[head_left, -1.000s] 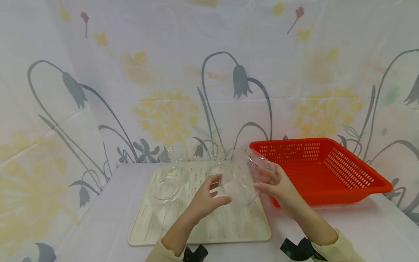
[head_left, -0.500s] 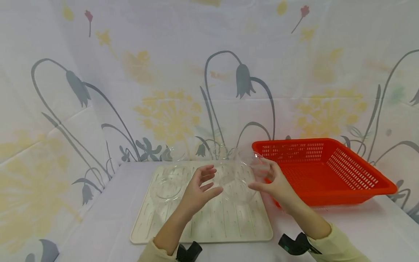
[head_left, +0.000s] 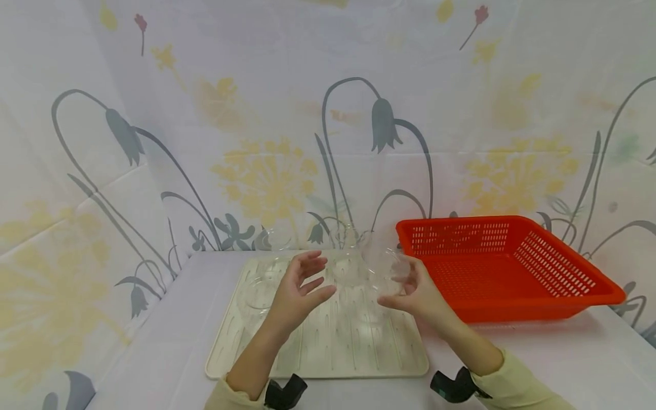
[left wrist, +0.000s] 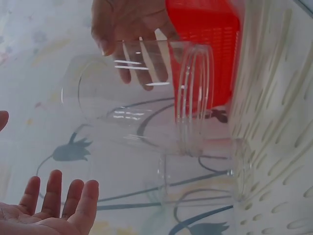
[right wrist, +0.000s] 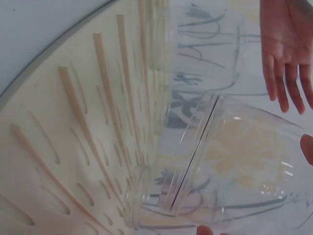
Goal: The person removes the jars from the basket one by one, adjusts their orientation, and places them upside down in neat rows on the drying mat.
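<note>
My right hand (head_left: 419,293) holds a clear jar (head_left: 380,262) over the right part of the cream drying mat (head_left: 318,364). In the left wrist view this jar (left wrist: 142,103) shows its ridged mouth towards the mat, with the right hand's fingers spread along its far side. The same jar (right wrist: 249,156) leans at a slant in the right wrist view. My left hand (head_left: 293,293) is apart from it, palm inward, fingers relaxed and holding nothing. Another clear jar (head_left: 260,293) stands mouth down on the mat's left part, partly hidden by the left hand.
A red perforated basket (head_left: 512,310) sits on the white tablecloth (head_left: 159,341) right of the mat. More clear jars stand along the mat's back, including one clear jar (head_left: 347,267) behind the held one. A flower-printed cloth (head_left: 266,85) hangs behind the table.
My left hand has drawn away from the jar towards the left. The right hand has carried the jar a little leftward and turned it.
</note>
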